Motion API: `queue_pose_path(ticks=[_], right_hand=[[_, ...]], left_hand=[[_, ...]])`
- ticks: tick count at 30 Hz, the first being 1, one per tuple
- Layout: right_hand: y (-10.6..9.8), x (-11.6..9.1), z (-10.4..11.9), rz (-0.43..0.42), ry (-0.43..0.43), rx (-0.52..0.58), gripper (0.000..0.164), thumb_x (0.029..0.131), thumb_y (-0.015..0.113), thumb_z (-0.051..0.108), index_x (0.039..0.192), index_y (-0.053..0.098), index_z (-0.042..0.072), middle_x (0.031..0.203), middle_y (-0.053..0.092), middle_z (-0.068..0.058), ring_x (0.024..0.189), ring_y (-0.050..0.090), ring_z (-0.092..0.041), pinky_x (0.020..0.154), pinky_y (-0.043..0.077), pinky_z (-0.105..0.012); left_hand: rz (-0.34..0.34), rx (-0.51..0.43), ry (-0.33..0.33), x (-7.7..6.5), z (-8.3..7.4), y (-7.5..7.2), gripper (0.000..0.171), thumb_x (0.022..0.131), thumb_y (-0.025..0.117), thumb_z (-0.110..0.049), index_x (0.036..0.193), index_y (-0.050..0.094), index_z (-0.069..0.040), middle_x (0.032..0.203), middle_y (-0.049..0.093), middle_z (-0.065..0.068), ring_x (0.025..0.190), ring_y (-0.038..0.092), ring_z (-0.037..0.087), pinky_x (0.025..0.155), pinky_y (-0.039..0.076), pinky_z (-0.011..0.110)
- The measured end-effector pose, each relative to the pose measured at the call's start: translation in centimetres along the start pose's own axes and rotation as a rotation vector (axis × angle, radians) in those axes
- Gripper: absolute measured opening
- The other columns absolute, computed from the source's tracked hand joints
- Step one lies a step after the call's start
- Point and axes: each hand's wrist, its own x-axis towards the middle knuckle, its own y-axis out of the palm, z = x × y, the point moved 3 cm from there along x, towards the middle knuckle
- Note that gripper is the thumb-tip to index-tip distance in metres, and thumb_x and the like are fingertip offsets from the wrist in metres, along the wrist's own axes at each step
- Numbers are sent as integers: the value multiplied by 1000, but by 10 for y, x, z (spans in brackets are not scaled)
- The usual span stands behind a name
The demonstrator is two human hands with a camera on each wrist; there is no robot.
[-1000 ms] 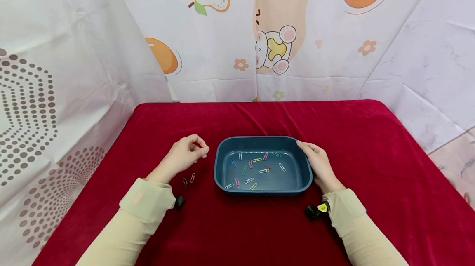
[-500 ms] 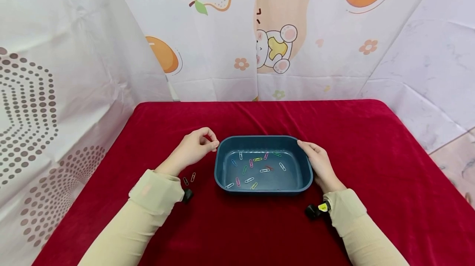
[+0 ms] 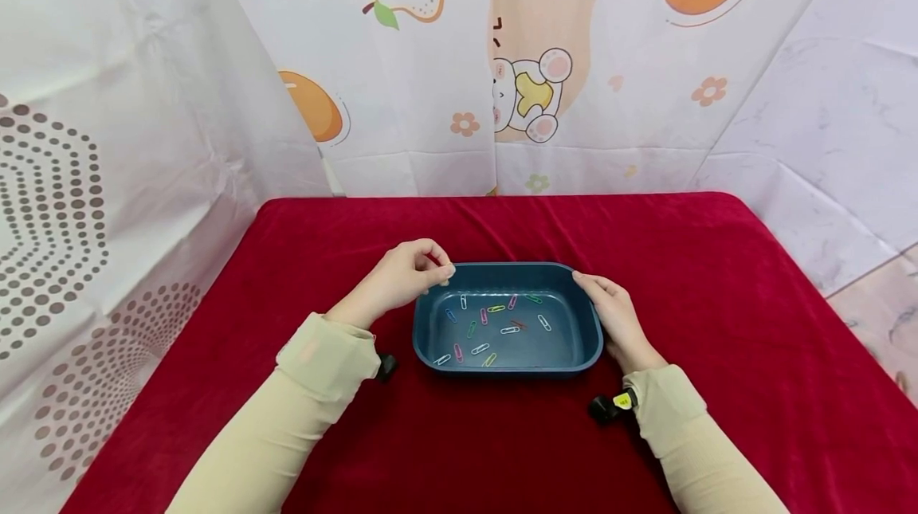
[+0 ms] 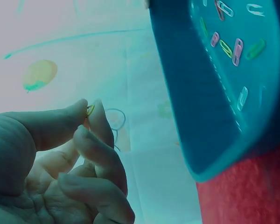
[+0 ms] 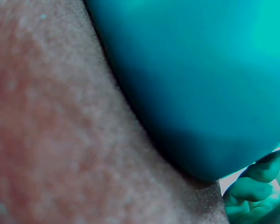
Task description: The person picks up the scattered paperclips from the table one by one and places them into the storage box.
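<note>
A dark blue rectangular tub [image 3: 509, 278] sits on the cloth, with several coloured paper clips [image 3: 471, 329] scattered over its floor. My left hand [image 3: 402, 275] is over the tub's far left corner, thumb and index finger pinching a small yellow paper clip [image 4: 90, 110]; most of that clip is hidden by the fingertips. My right hand [image 3: 618, 321] grips the tub's right end, thumb on the rim and the other fingers hidden along the outside. In the right wrist view the tub's outer wall [image 5: 191, 93] fills much of the picture, beside fingers at the lower right.
A red velvet cloth [image 3: 681, 259] covers the table. Patterned white curtains [image 3: 402, 100] hang behind and at the sides. By the left cuff, the edge of a paper clip [image 3: 374, 337] shows on the cloth, the rest covered by the arm.
My left hand has moved right, from beside the tub to over its far left corner, with the paper clip. The left sleeve now covers the clips on the cloth. My right hand stays put.
</note>
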Motion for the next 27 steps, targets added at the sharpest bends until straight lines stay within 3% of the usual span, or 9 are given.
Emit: queue_pose_path(ticks=[3, 12, 18, 27], right_hand=[[0, 0, 0, 1, 3, 1, 45, 96, 62, 44, 123, 65, 8, 86, 72, 15, 76, 67, -3, 71, 56, -21], [0, 0, -1, 1, 6, 13, 45, 96, 62, 44, 123, 66, 9, 87, 73, 15, 78, 67, -4, 72, 56, -21], [0, 1, -1, -1, 11, 11, 44, 96, 63, 43, 124, 65, 9, 88, 72, 16, 80, 67, -3, 73, 56, -21], [0, 0, -1, -4, 9, 5, 41, 96, 63, 43, 120, 67, 11, 86, 72, 17, 78, 67, -3, 73, 56, -20]], left_hand=[[18, -4, 18, 2, -5, 4, 15, 95, 67, -22, 103, 67, -10, 87, 69, 7, 77, 64, 18, 73, 56, 30], [71, 19, 46, 6, -16, 15, 27, 98, 62, -20, 120, 67, -5, 89, 66, 8, 74, 62, 25, 67, 51, 26], [92, -28, 45, 6, -21, 24, 20, 97, 64, -22, 112, 68, -9, 88, 70, 5, 81, 64, 27, 70, 52, 28], [122, -120, 67, 9, -25, 41, 15, 94, 68, -24, 103, 68, -11, 86, 74, 4, 75, 67, 26, 69, 49, 30]])
